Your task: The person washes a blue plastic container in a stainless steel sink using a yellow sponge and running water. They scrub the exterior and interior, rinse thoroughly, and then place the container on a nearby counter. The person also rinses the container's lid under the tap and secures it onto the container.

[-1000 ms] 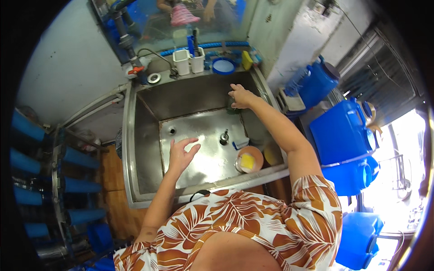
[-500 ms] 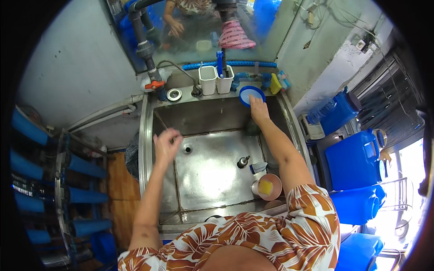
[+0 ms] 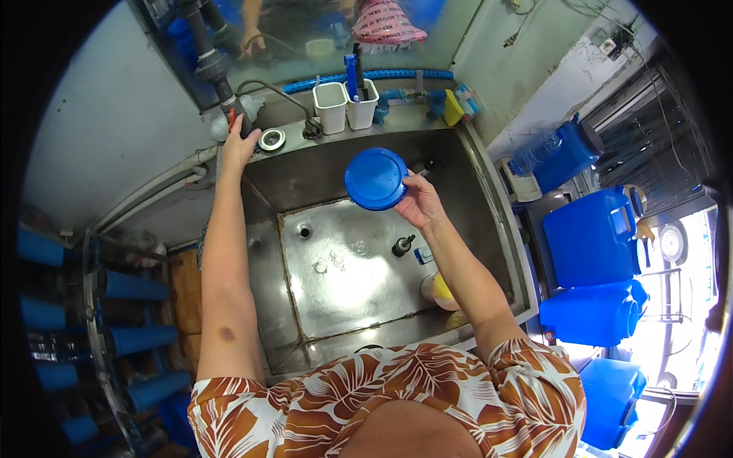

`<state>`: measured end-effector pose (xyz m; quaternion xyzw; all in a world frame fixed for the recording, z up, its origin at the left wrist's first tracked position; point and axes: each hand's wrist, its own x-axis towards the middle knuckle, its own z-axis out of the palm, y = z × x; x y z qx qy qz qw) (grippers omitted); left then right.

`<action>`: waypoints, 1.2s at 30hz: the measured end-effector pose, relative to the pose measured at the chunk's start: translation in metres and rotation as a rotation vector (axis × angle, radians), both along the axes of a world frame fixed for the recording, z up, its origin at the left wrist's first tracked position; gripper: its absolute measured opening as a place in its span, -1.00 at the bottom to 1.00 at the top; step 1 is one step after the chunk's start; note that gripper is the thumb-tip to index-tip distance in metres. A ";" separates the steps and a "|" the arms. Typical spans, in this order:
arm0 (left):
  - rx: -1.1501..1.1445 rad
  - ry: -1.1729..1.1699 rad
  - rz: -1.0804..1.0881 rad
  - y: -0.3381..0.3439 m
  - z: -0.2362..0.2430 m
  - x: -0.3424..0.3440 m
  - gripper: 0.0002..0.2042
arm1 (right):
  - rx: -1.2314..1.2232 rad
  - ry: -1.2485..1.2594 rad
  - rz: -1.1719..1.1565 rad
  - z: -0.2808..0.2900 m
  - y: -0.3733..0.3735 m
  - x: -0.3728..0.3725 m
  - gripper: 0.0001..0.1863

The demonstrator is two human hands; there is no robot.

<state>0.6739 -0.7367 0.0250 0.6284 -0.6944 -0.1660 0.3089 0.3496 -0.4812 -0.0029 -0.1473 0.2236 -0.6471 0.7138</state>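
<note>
My right hand (image 3: 421, 203) grips the edge of a round blue lid (image 3: 376, 179), holding it tilted above the far part of the steel sink (image 3: 305, 351). At the far left corner, my left hand (image 3: 241, 143) is closed around the red valve handle (image 3: 232, 118) on a grey pipe; part of the handle is hidden by the fingers. On the sink floor stand a dark metal fitting (image 3: 402, 245) and a small blue-and-grey block (image 3: 424, 256). Near my right forearm is a pale tub with a yellow sponge (image 3: 443, 287), partly covered by the arm.
A round metal strainer (image 3: 271, 140), a white container (image 3: 330, 108) and another white container (image 3: 361, 111) with blue-handled items line the back ledge. Yellow sponges (image 3: 453, 109) sit in the far right corner. Large blue jugs (image 3: 588, 238) stand at right, a rack of blue cylinders (image 3: 136, 286) at left.
My left hand has gone from above the sink to the red valve handle. My right hand has brought the blue lid left and nearer from the back ledge, turning its blue face into view.
</note>
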 end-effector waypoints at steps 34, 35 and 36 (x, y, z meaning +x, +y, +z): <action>-0.131 0.141 -0.391 0.247 -0.013 -0.106 -0.01 | 0.081 -0.132 0.208 -0.031 0.019 0.083 -0.26; -0.149 -0.053 -0.439 0.251 -0.014 -0.103 -0.03 | 0.083 -0.171 0.246 -0.031 0.018 0.085 -0.24; -0.161 -0.247 -0.485 0.256 -0.015 -0.101 -0.04 | 0.114 -0.168 0.249 -0.031 0.016 0.088 -0.21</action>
